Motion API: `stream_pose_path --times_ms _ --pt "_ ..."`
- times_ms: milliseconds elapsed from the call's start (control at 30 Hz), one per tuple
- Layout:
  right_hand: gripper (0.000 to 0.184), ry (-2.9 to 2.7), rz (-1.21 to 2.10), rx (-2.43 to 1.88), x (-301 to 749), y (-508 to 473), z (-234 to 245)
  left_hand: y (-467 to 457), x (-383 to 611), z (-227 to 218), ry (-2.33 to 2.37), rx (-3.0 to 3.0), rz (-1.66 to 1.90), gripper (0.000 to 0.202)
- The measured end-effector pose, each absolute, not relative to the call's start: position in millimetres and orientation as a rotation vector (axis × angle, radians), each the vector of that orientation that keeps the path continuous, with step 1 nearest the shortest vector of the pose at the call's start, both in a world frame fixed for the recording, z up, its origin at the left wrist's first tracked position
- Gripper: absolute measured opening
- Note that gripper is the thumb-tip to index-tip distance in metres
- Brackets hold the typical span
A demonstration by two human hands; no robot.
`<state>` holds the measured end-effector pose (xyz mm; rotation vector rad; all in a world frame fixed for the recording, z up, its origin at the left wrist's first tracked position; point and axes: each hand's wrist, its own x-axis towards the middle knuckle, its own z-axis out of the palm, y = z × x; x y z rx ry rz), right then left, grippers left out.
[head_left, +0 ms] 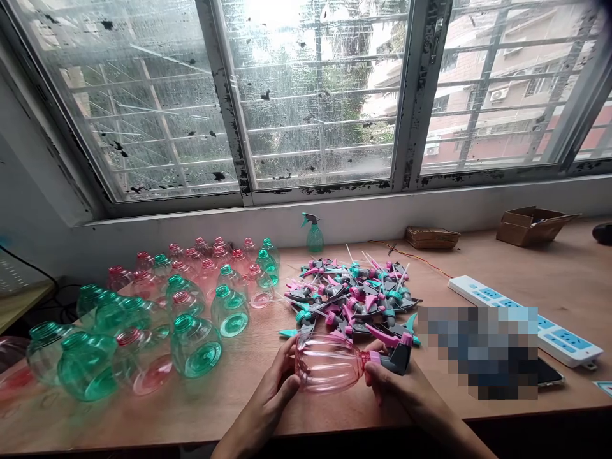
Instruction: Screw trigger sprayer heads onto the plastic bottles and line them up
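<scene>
Two hands share one pink bottle, held on its side over the near part of the counter: the left grip is clamped round its base, thumb in front, and the right grip pinches the collar of a spray head at the neck. If that collar sits crooked on the thread, twisting it could probably jam it; a loose left hold might let the smooth bottle spin, a hard one dent it. How firmly the collar is seated cannot be told. The bottle is clear, rounded and ribbed; the head is dark grey with a pink trigger. Just beyond lies a tangled heap of loose heads in pink, teal and grey. To the left stand open bottles, green and pink; near the back wall, a green bottle wears its sprayer.
</scene>
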<state>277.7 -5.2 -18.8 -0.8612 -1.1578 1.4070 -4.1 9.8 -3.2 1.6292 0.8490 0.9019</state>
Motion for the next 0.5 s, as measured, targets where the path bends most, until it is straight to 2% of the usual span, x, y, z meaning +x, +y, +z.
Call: stream_pose_path --times_ms 133,333,500 --pt "0.035 -1.174 1.405 -0.839 279 -4 -19 10 -6 -6 0.888 1.689 0.876 0.081" --pt "0.032 -1.191 1.392 -0.814 279 -2 -21 5 0 -4 0.907 1.653 0.832 0.107" --pt "0.033 -1.161 1.401 -0.795 279 -2 -23 3 5 -7 0.904 1.563 0.871 0.111"
